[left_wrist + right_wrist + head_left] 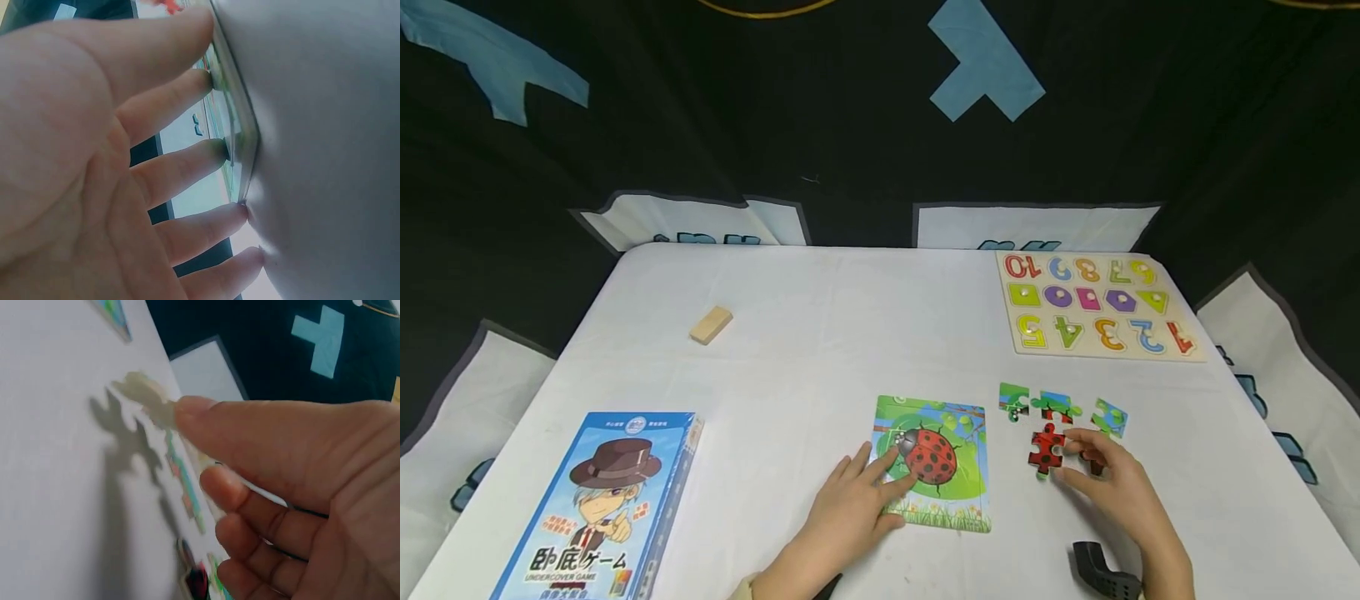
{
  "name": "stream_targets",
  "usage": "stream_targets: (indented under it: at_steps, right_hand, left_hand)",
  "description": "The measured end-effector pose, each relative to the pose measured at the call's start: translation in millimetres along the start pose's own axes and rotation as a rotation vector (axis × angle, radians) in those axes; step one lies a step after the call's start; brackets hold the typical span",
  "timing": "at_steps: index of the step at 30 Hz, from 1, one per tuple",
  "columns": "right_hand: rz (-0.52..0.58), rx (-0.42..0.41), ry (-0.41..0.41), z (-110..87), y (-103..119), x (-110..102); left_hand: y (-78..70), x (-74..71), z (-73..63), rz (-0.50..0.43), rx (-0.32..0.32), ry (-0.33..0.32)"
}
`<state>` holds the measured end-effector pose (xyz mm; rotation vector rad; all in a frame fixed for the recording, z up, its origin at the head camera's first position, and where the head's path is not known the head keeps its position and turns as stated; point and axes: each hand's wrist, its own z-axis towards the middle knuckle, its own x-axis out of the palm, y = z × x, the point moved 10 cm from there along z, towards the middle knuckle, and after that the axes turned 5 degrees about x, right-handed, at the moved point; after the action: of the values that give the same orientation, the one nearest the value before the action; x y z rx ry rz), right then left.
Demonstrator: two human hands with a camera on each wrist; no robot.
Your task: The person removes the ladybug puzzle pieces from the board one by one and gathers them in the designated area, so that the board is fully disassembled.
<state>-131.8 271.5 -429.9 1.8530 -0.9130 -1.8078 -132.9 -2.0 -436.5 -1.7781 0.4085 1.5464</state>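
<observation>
A ladybug picture board (pixel 951 504) lies flat on the white table. My left hand (pixel 848 510) rests at its left side, fingers fairly straight, with some fingertips on the picture and the thumb at the lower left edge. To the right of the board, my right hand (pixel 1116 479) pinches a red jigsaw piece with black spots (pixel 1045 448) between thumb and index finger. In the right wrist view that jigsaw piece (pixel 145 392) is tilted off the table and casts a shadow. Another dark red piece (pixel 1094 461) lies partly hidden behind the right hand.
Three green and blue jigsaw pieces (pixel 1056 405) lie beyond the right hand. A wooden number board (pixel 1011 321) sits at the back right. A wooden block (pixel 711 325) lies at the back left, and a blue game box (pixel 613 500) stands front left.
</observation>
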Motion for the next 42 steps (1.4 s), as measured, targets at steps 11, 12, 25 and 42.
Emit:
stream_targets:
  at_steps: [11, 12, 25, 42]
  right_hand:
    - [-0.081, -0.045, -0.036, -0.6, 5.3, -2.9]
    - [-0.080, -0.077, -0.044, -0.3, 11.5, -2.1]
    - [-0.075, -0.451, 0.297, -1.3, 122.2, 100.2]
    - [0.049, -0.374, 0.249, 0.2, 120.2, 130.8]
  left_hand:
    - [-0.2, -1.2, -0.4, -0.016, -0.003, -0.009]
    - [-0.3, -1.2, -0.3, -0.018, -0.003, -0.010]
    - [1.5, -4.2, -4.1, 0.015, -0.012, -0.044]
    - [-0.2, -6.3, -5.0, 0.062, -0.007, -0.043]
